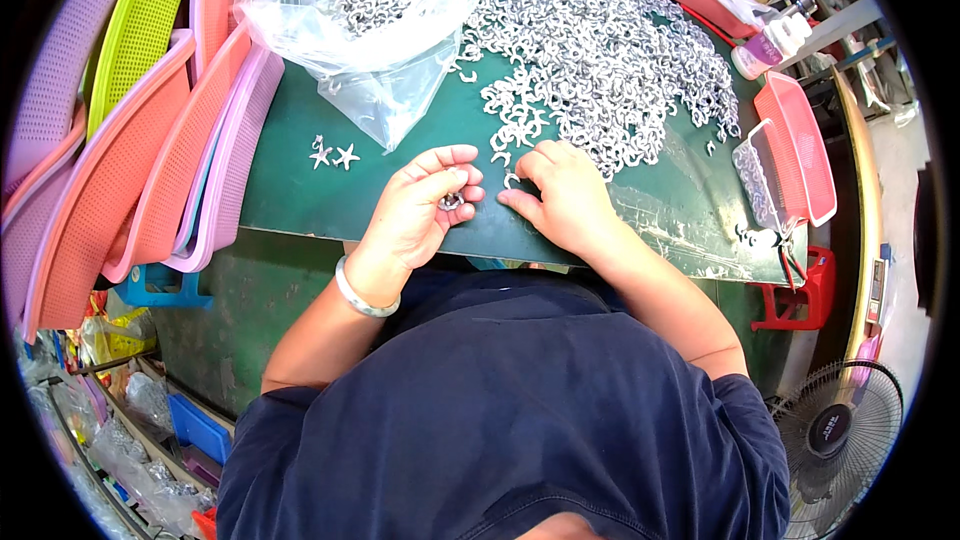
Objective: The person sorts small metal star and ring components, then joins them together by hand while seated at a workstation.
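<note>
My left hand [412, 202] is turned palm up above the table's near edge, fingers curled round a few small silvery metal pieces [451, 202]. Just right of it, my right hand [568, 196] rests low over the green tabletop, thumb and forefinger closing on a small C-shaped metal piece [511, 180]. Beyond the right hand spreads a big heap of similar curved metal pieces [610, 60], with a few strays trailing toward my fingers. Two small star-shaped metal pieces [346, 156] lie on the table to the left, beside another small bit.
A clear plastic bag [390, 90] holding more metal pieces stands at the back left. Nested plastic baskets [125, 180] crowd the left side. On the right are a pink basket [800, 140], a white bottle [775, 45], a red stool [805, 290] and a fan [835, 440].
</note>
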Demonstrator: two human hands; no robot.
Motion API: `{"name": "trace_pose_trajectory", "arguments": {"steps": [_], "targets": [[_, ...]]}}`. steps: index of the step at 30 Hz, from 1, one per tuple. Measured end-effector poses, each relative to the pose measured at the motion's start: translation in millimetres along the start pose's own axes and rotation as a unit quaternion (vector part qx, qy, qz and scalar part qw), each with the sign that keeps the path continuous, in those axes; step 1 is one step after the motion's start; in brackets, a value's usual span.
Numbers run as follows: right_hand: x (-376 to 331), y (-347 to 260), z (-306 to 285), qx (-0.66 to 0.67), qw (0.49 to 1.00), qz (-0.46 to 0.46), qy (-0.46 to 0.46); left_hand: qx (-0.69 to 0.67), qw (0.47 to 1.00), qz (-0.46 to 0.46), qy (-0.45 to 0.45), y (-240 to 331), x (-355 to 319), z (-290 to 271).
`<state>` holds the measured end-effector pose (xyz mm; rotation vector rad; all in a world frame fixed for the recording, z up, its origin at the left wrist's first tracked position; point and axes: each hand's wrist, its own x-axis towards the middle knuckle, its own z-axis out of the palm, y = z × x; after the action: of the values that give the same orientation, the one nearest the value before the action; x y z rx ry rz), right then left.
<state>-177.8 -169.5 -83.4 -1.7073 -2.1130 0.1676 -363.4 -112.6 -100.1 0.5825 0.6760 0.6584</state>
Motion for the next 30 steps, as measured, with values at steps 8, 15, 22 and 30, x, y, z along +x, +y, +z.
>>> {"name": "trace_pose_trajectory", "arguments": {"steps": [8,15,22,30], "targets": [[-4.1,10.2,-2.7,0.267,0.959,0.091,0.026,0.006,1.0,-0.024,-0.008,-2.5,-4.0,4.7],[-4.9,2.8,-3.0,0.435,0.891,0.124,0.026,0.006,0.999,-0.031,-0.04,-8.1,-3.9,22.6],[7.9,7.7,-3.9,0.217,0.974,0.006,0.066,-0.023,0.999,-0.004,-0.023,-5.8,0.8,11.1],[14.8,5.7,10.4,0.01,0.999,-0.007,0.053,-0.102,0.993,0.028,-0.045,-3.6,2.1,-8.5]]}}
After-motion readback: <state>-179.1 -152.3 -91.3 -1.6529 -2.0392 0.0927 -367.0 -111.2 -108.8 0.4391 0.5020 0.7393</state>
